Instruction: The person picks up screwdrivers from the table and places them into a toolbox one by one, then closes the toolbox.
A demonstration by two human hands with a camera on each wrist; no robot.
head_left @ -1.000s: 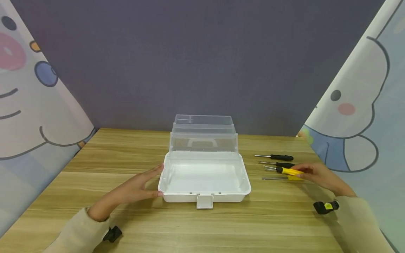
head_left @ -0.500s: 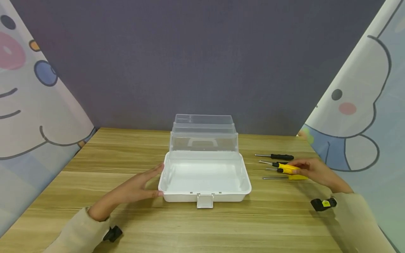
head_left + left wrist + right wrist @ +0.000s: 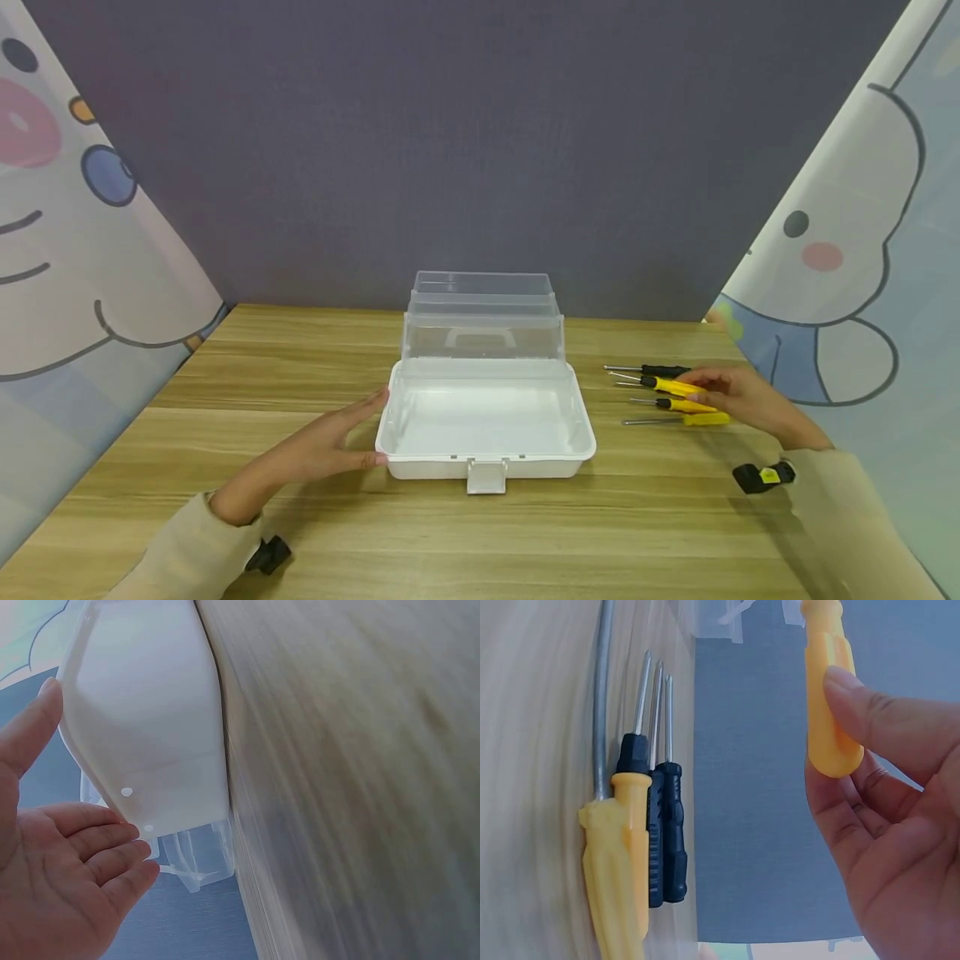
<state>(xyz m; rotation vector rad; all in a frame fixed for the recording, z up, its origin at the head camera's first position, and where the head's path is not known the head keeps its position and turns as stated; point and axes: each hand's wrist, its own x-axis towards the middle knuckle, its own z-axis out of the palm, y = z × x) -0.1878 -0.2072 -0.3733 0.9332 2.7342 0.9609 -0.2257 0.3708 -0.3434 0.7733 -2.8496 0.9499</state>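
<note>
My right hand (image 3: 750, 406) pinches a screwdriver (image 3: 672, 387) by its yellow handle, thumb against fingers. In the right wrist view that handle (image 3: 826, 724) is raised clear of the tabletop, its shaft out of frame. Close by lie a yellow-handled screwdriver with a black collar (image 3: 686, 406), an all-yellow-handled one (image 3: 707, 419) and two black-handled ones (image 3: 675, 832), one largely covered in the head view. At the left side of a white box (image 3: 525, 470), my left hand (image 3: 318, 450) touches the rim, thumb at the front corner and straight fingers farther back.
The box's clear stepped lid (image 3: 483, 333) stands up behind it, and a latch (image 3: 486, 477) hangs at its front. A dark grey panel (image 3: 480, 167) rises behind the wooden table (image 3: 480, 542). Cartoon-printed sheets (image 3: 832, 208) flank both sides.
My right hand has lifted the yellow-handled screwdriver away from its neighbours and shifted it slightly toward the back and left. The left hand and the box have stayed put.
</note>
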